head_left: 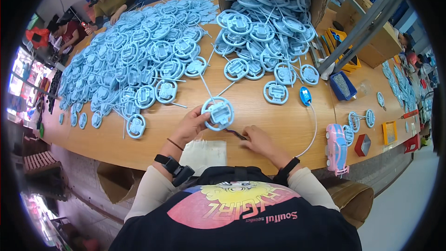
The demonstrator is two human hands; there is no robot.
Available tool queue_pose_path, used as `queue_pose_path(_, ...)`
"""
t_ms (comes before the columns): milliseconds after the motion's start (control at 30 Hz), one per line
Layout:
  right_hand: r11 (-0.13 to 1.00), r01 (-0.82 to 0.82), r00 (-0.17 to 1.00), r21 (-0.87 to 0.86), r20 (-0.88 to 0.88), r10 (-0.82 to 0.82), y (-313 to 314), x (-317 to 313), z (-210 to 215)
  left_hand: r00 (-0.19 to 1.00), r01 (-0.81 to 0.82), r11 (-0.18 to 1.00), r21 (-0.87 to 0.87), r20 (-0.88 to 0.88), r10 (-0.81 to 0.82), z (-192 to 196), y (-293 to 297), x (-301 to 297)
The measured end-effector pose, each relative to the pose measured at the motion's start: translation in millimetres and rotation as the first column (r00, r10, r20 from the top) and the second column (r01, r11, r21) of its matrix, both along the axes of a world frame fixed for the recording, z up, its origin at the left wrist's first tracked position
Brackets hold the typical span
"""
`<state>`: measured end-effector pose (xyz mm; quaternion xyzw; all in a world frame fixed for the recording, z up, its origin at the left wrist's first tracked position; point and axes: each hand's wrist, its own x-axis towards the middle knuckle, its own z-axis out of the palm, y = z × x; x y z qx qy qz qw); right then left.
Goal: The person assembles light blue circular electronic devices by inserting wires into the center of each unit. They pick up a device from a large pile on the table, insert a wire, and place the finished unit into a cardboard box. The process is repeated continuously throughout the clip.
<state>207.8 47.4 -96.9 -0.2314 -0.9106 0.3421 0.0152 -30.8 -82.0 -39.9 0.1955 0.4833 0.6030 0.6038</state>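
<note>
Black T-shirt with a pink and yellow cartoon print [237, 214] filled the bottom of the view, and just past it sat a small white cloth or paper pad [204, 154] at the near edge of the long wooden workbench [278, 125]. So the left hand [190, 128] was curled around the lower left rim of a light blue round plastic frame with a squarish centre block [218, 113], pinching it just above the bench with the face tipped toward the person. Thin dark wires [237, 134] trailed from the bottom of that frame to the right hand [258, 143], whose fingertips were closed on them low against the wood. I'd guess the trick here was keeping the frame steady by the rim only and feeding the wires with a light pull, since a hard tug could probably strain where they joined. A big heap of matching blue frames [139, 60] covered the far left of the bench, more spilled out of a cardboard box [269, 14] farther back, and a small blue oval device on a white cable [305, 95] lay well off to the right
</note>
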Motion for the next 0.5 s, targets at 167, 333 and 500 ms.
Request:
queue_pose_path(167, 0.994, 0.111, 0.99, 0.001, -0.082, -0.111, -21, -11, -7, 0.994, -0.028, 1.0, -0.014, -0.104, 0.026, -15, -25, -53)
queue_pose_path(333, 0.987, 0.158, 0.932, -0.013, -0.329, -0.153, -36, -42, 70, 0.981, -0.015, 0.994, -0.107, -0.196, -0.006, -11, -34, -72)
queue_pose_path(500, 0.971, 0.239, 0.93, 0.013, -0.292, -0.225, -37, -53, 74, 0.98, 0.04, 0.997, -0.061, -0.193, -0.052, -7, -33, -70)
